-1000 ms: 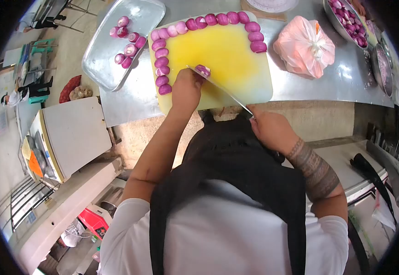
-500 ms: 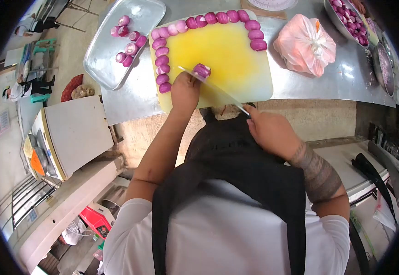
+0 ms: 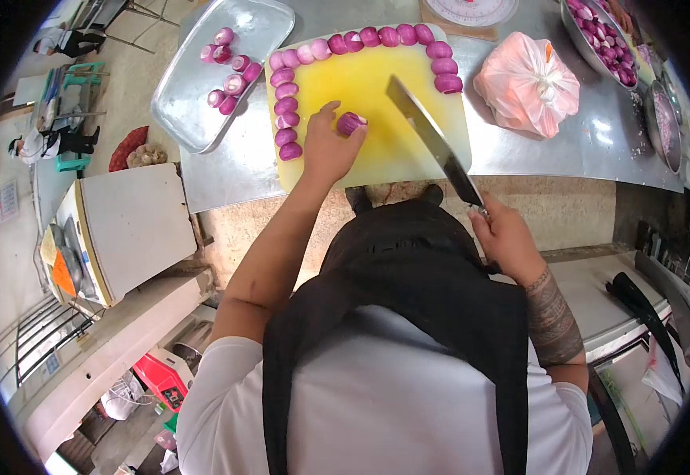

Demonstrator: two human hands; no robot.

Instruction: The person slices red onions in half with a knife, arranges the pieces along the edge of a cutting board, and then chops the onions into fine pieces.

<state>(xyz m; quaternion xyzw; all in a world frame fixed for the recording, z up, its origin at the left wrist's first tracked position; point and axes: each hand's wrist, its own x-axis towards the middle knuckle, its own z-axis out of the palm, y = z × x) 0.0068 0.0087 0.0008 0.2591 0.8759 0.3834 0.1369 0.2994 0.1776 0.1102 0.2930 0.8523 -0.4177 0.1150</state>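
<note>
My left hand [image 3: 335, 145] is over the lower left of the yellow cutting board [image 3: 377, 150], its thumb and fingers apart around a purple onion [image 3: 351, 123]. The thumb is at the onion's lower right side; whether it touches cannot be told. In my right hand [image 3: 503, 235] is the handle of a large knife [image 3: 434, 141], whose blade slants up and left over the board, apart from the onion. Peeled purple onions [image 3: 388, 36] line the board's left, far and upper right edges.
A metal tray [image 3: 172, 103] with several onions lies at the left. Right of the board are a tied plastic bag [image 3: 526, 85] and metal bowls [image 3: 564, 32], [image 3: 662, 127] at the far right. A round scale [image 3: 472, 9] stands behind. Another person [image 3: 40, 146] is far left.
The knife has moved up and right, away from the onion, with my right hand. My left hand's fingers have spread around the onion.
</note>
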